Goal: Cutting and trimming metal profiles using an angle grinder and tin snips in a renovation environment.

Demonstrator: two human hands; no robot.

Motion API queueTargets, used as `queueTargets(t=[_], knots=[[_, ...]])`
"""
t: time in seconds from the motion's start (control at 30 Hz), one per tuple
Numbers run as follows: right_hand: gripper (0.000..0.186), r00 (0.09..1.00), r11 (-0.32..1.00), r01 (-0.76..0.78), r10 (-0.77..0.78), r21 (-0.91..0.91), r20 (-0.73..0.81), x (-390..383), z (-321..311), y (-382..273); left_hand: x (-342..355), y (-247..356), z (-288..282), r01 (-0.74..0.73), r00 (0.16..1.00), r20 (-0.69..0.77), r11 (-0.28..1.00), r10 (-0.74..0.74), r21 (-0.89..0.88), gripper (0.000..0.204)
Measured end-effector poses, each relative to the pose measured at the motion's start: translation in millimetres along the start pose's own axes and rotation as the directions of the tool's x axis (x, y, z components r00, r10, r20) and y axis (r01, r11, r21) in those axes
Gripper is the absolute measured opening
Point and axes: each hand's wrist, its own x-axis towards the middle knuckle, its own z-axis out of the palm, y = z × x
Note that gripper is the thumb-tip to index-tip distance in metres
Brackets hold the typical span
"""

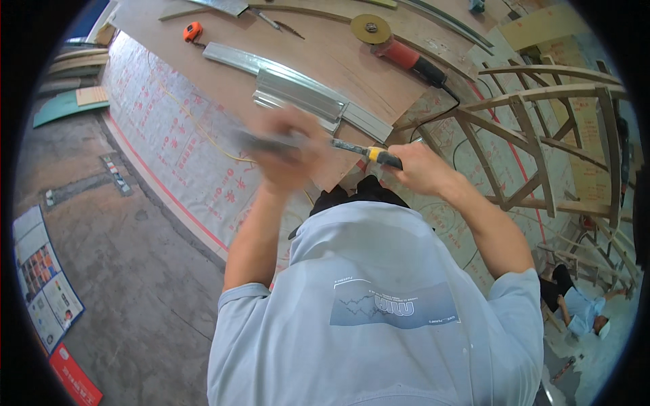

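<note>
My right hand point(421, 166) is closed round the black-and-yellow handle of a hand tool point(376, 155). Its slim grey shaft points left towards my other hand, and its far end is hidden or blurred. My left hand point(291, 145) is smeared by motion, its fingers curled about a dark, long thing point(261, 143) too blurred to name. Just beyond both hands, silvery metal channel pieces point(301, 93) lie end to end and partly overlapping on a brown board point(237, 84). Neither hand is seen resting on the board.
On the board are an orange tape measure point(193, 31), a red angle grinder point(406, 55) with a yellowish disc, and a pen-like tool point(265, 19). Wooden frames point(521, 135) stand at the right. Another person point(579, 304) is low at the far right. Printed sheeting point(203, 155) covers floor.
</note>
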Motion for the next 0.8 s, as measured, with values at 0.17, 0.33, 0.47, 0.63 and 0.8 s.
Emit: queueTargets(t=[0.17,0.33,0.47,0.63,0.8], knots=[[0.009,0.976,0.824,-0.071,-0.06,-0.562,-0.211,-1,-18,42,-49,-25,-16,0.087,0.919,0.259,0.794,-0.297,0.602,0.054],[0.008,0.86,0.576,-0.19,-0.294,-0.795,-0.418,1,-32,14,-33,-36,-30,0.876,0.48,-0.009,0.48,-0.877,-0.05,0.072],[0.01,0.79,0.529,-0.252,-0.37,-0.81,-0.488,8,-28,1,-30,-49,8,0.671,0.603,0.039,0.533,-0.797,0.515,0.066],[0.02,0.969,0.976,-0.181,0.198,0.121,-0.148,-30,-30,-5,-13,-66,-16,0.75,0.655,-0.383,0.622,-0.652,0.223,0.038],[0.032,0.96,0.697,-0.244,0.077,0.675,0.268,-43,-5,-14,54,-42,7,0.486,0.524,-0.532,0.746,-0.665,-0.455,0.03]])
